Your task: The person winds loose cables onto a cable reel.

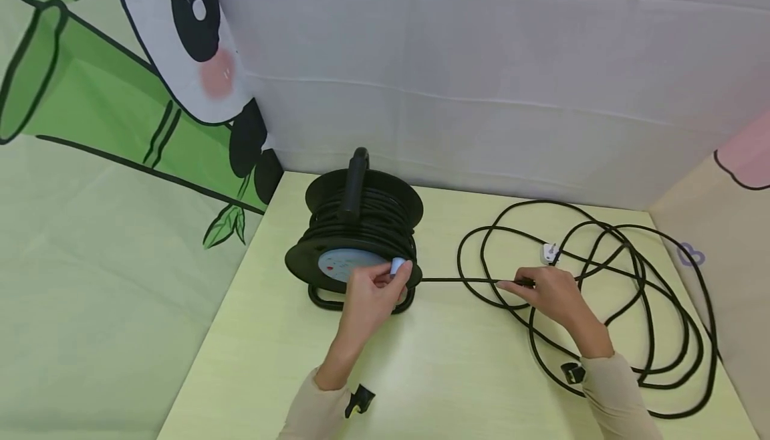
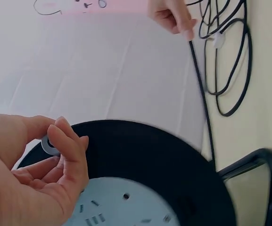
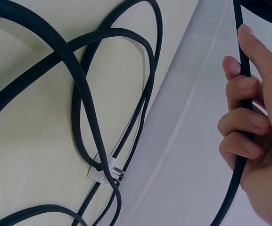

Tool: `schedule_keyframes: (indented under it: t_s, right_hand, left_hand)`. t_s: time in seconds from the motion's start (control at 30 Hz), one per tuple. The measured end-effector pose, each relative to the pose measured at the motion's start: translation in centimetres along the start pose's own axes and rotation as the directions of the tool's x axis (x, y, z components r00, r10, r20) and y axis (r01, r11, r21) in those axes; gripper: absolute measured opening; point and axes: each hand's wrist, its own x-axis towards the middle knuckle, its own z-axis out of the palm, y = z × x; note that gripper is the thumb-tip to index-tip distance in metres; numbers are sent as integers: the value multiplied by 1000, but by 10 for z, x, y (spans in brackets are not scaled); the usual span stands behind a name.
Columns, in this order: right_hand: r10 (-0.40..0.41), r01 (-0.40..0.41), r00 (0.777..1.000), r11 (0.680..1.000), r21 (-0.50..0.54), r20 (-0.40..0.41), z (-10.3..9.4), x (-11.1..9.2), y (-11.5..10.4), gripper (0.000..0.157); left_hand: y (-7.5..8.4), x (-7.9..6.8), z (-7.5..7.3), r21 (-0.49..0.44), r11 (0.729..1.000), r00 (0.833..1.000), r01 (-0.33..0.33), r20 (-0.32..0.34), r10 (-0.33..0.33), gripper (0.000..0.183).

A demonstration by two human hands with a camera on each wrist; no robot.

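L hand (image 1: 368,293) pinches lt-blue crank knob (image 1: 396,266) btwn thumb & fingertips, grip nearly closed, at near right edge of black cable reel (image 1: 385,226); reel stands on far left part of pale yellow table (image 1: 457,373), w/ carry handle (image 1: 353,189) on top, pale blue socket panel (image 1: 337,263) facing near side & lots of cable wound on. R hand (image 1: 550,293), to the right & well apart from L hand, has fingers curled round black cable (image 1: 445,280), thumb lying along it; that stretch runs abt straight from reel's right side to the hand. More cable lies in loose overlapping loops on right side of table, w/ white plug (image 1: 550,253) among them, pins showing, just far of R hand; white cloth backdrop (image 1: 481,59) at far side
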Motion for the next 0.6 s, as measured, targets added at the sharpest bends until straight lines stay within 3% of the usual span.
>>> schedule_keyframes:
  t_s: [0.2,0.4,0.6]
  right_hand:
    - [4,-4,1000,1000,5,22,2,-2,1,24]
    - [-16,16,1000,999,32,13,5,0,-1,22]
    - [-54,55,998,998,28,-16,9,6,-5,22]
  left_hand:
    - [-24,0,14,45,999,1000,-12,28,10,31]
    - [-44,-4,22,126,991,999,46,19,-49,25]
    - [-58,-5,25,147,987,998,63,11,-65,24]
